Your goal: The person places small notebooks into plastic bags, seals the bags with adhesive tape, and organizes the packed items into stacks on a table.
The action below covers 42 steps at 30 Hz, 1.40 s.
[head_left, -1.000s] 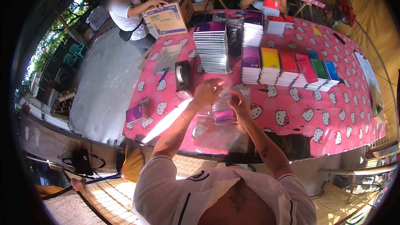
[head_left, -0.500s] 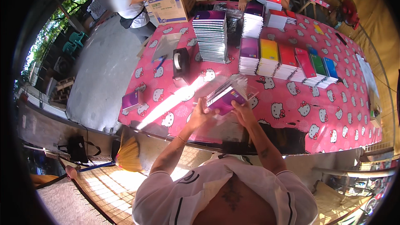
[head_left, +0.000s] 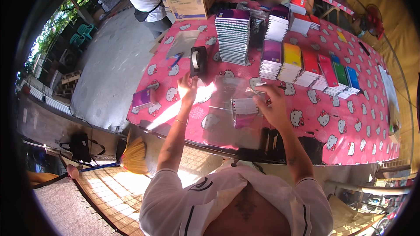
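My left hand (head_left: 187,91) reaches up to the near end of a black tape dispenser (head_left: 198,66) with a pale roll, fingers stretched out and apart; whether a fingertip touches the tape is too small to tell. In front of me lies a bundle of spiral notebooks (head_left: 245,107), page edges and wire binding upward, a purple cover showing on the near side. A clear plastic bag (head_left: 225,88) surrounds it, partly spread flat on the table. My right hand (head_left: 272,103) pinches the bag's crumpled edge at the bundle's right.
Tall purple notebook stacks (head_left: 234,37) and a row of yellow, red, green and blue stacks (head_left: 292,59) stand beyond. A purple notebook bundle (head_left: 142,99) lies left, near blue-handled scissors (head_left: 176,57). Two people work at the far side, one by a cardboard box (head_left: 188,5).
My left hand has let go of the notebook bundle and moved left and away to the tape dispenser. The bundle has come down onto the table, its page edges now upward.
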Each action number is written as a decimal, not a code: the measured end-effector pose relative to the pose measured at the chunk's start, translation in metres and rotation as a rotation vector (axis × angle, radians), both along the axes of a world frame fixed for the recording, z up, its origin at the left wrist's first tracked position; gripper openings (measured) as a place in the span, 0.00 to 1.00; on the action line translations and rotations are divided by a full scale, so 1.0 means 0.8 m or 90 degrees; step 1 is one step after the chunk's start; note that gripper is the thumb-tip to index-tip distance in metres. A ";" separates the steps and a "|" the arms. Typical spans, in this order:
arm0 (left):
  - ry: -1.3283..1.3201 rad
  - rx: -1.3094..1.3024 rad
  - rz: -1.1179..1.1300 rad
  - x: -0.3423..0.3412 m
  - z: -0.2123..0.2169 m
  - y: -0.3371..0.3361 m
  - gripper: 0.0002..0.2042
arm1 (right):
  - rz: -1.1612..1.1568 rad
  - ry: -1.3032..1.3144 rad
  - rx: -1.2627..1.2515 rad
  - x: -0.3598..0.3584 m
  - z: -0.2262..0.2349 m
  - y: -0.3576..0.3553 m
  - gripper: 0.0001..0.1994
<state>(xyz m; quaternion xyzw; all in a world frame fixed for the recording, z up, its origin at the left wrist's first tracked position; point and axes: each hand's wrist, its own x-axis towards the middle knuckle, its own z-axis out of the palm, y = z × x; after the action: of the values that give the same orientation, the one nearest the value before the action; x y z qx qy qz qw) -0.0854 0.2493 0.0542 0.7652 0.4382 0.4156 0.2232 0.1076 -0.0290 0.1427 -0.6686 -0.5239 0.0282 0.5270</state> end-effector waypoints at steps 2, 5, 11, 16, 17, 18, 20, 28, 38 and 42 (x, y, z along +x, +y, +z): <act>-0.045 -0.268 -0.036 0.000 -0.030 0.057 0.22 | -0.027 -0.283 -0.041 -0.040 0.025 0.000 0.14; -0.146 -0.540 -0.103 0.002 -0.042 0.110 0.17 | 0.035 -0.345 -0.161 -0.055 -0.012 0.012 0.13; -0.457 -0.552 -0.073 0.027 -0.100 0.044 0.11 | -0.089 -0.348 -0.159 -0.062 -0.021 0.012 0.12; 0.325 0.017 0.060 -0.007 -0.061 0.079 0.07 | -0.070 -0.330 -0.170 -0.073 -0.022 0.019 0.15; 0.407 0.012 0.028 0.012 -0.023 0.055 0.07 | -0.090 -0.328 -0.186 -0.067 -0.027 0.010 0.16; 0.410 0.026 -0.027 0.004 -0.006 0.038 0.07 | -0.088 -0.325 -0.185 -0.070 -0.025 0.009 0.16; 0.137 -0.147 -0.394 0.005 0.031 -0.020 0.07 | -0.094 -0.316 -0.188 -0.070 -0.025 0.007 0.17; 0.094 -0.138 -0.743 0.028 0.095 -0.086 0.14 | -0.023 -0.338 -0.336 -0.071 0.017 0.019 0.17; 0.038 0.005 -0.733 0.041 0.092 -0.093 0.07 | 0.068 0.387 -0.109 0.053 0.000 0.013 0.18; 0.041 0.000 -0.729 0.057 0.083 -0.096 0.08 | 0.082 0.224 -0.046 0.057 -0.088 -0.040 0.25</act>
<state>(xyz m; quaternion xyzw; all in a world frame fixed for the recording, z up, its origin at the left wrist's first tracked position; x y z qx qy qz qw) -0.0395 0.1726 0.1209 0.8928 -0.0397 0.2049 0.3992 0.1529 -0.0610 0.0721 -0.6368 -0.4642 0.1973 0.5832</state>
